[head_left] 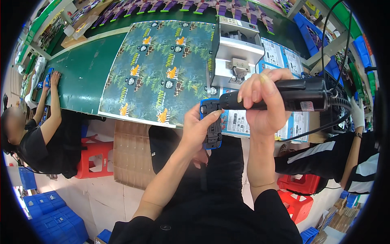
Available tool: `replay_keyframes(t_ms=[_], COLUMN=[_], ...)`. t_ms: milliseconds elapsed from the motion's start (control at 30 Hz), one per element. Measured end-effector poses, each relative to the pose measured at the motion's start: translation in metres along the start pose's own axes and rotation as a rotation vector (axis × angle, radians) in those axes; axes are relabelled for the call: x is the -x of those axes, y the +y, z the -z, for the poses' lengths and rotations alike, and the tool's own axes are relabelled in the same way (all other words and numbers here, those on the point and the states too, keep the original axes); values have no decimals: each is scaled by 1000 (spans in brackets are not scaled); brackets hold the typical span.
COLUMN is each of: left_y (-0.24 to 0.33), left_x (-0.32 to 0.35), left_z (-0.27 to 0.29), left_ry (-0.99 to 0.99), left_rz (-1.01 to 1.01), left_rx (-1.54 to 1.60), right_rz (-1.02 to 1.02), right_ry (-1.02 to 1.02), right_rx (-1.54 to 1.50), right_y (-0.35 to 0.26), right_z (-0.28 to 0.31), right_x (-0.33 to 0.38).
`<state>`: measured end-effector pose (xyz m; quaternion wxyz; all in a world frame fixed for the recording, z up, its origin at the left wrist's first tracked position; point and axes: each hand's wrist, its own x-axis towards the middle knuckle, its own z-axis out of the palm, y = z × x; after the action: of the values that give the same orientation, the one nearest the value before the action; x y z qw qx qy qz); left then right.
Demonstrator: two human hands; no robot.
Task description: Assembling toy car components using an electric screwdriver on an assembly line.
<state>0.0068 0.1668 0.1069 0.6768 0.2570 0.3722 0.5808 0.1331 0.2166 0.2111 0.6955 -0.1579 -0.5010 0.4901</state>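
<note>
My left hand (198, 128) is closed around a black toy car underside with blue edges (214, 132), held upright over the table's front edge. In my right hand (265, 99) is a black electric screwdriver (302, 94), lying nearly level with its tip pointing left. The tip meets the toy car's upper part, close to my left thumb; the exact contact point is hidden. Beyond my hands stands a silver metal machine (239, 55) with a small latch-like block on its front.
A patterned animal-print sheet (158, 73) covers the green table (81, 77). Purple parts (154, 6) line the far belt. One co-worker (36, 130) sits at left with a blue piece, another (353, 150) at right. Red stools (94, 156) stand nearby. A black cable (317, 129) trails from the screwdriver.
</note>
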Motion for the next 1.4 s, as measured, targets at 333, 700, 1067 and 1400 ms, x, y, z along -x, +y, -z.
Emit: replay_keyframes(t_ms=[333,700,1067,1400], left_y=[4,5,9,5], left_x=[0,1,-17,-17], left_z=[1,-2,27,28], left_ry=[25,15,103,50], left_rz=[56,49,123,46], left_rx=[-1,-43,528,354], right_rz=[33,4,166,94], right_ry=[-165,-162,-37,-5], right_rx=[123,52,159,457], right_y=[29,22,-14,14], right_z=[3,6,21,21], right_x=[4,5,-65,-75])
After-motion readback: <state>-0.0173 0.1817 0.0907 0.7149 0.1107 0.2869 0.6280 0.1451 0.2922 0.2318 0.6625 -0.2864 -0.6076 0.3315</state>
